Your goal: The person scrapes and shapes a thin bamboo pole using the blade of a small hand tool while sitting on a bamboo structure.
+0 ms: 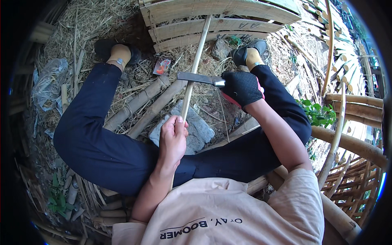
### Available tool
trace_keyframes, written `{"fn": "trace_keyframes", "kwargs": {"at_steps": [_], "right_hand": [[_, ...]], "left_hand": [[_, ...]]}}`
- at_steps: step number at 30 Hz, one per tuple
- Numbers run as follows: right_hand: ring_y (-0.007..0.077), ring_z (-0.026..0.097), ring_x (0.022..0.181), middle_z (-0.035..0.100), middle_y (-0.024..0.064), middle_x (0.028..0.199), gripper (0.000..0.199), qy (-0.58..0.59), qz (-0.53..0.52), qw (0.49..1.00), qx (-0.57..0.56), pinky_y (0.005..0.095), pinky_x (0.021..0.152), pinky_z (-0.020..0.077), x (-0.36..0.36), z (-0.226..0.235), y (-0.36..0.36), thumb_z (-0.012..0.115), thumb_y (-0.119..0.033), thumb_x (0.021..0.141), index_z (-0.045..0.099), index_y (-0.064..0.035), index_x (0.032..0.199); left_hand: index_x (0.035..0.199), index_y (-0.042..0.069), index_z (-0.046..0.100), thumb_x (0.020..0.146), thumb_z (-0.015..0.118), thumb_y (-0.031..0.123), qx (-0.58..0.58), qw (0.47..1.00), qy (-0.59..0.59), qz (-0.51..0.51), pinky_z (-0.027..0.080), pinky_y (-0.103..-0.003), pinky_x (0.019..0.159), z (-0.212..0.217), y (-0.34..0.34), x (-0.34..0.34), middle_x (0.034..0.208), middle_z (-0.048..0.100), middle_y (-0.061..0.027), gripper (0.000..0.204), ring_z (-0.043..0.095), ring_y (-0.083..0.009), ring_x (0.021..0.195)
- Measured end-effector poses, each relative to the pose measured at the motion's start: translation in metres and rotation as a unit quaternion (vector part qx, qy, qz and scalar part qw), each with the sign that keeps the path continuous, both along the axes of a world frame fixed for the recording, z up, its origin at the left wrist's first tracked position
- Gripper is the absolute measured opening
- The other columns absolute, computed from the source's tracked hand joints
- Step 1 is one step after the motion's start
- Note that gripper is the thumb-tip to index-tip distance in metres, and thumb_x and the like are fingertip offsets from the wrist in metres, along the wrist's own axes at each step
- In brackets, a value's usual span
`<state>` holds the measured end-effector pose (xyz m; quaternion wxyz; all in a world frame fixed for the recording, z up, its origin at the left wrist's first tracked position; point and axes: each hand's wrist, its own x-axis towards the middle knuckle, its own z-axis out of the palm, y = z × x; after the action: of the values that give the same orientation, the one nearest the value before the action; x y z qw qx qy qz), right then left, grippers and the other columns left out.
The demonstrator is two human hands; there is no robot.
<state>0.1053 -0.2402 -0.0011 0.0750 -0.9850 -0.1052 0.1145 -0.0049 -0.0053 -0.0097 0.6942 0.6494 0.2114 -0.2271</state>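
My bare left hand (173, 136) is closed around a long, pale bamboo strip (196, 61), thumb lying along it. The strip runs from under my left forearm up to the wooden crate, where its far end rests against the slats. In a black and red glove, my right hand (242, 89) grips the handle of a knife (197, 78) with a broad, dark blade. That blade lies across the strip, above my left hand, and appears to touch it. Beneath the left hand sits a grey stone block (195, 132) between my legs.
A slatted wooden crate (220, 10) stands ahead. Thick bamboo poles (153, 110) lie on the straw-covered ground by the stone. To the left is a crumpled clear plastic bag (51, 83). Cut bamboo lengths (347, 65) are piled at far right, near a woven bamboo basket (353, 185).
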Motion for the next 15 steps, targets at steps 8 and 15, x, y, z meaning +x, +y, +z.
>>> {"fn": "trace_keyframes", "kwargs": {"at_steps": [8, 15], "right_hand": [[0.0368, 0.069, 0.078, 0.07, 0.0173, 0.08, 0.026, 0.068, 0.001, 0.993, 0.094, 0.0455, 0.071, 0.0542, -0.026, 0.013, 0.003, 0.066, -0.037, 0.085, 0.073, -0.0143, 0.097], [0.0392, 0.066, 0.073, 0.067, 0.0176, 0.076, 0.026, 0.087, 0.101, 0.985, 0.108, 0.0461, 0.065, 0.0524, -0.039, 0.007, 0.023, 0.073, -0.032, 0.077, 0.073, -0.0131, 0.094]], "left_hand": [[0.09, 0.009, 0.052, 0.107, 0.043, 0.025, -0.174, 0.977, 0.121, 0.038, 0.018, -0.019, 0.039, 0.017, 0.003, 0.007, 0.061, 0.034, 0.0095, 0.025, 0.025, 0.0009, 0.045], [0.09, 0.01, 0.053, 0.106, 0.046, 0.024, -0.259, 0.952, 0.161, 0.027, 0.016, -0.02, 0.04, 0.01, 0.009, 0.005, 0.061, 0.032, 0.0094, 0.023, 0.023, 0.0002, 0.045]]}}
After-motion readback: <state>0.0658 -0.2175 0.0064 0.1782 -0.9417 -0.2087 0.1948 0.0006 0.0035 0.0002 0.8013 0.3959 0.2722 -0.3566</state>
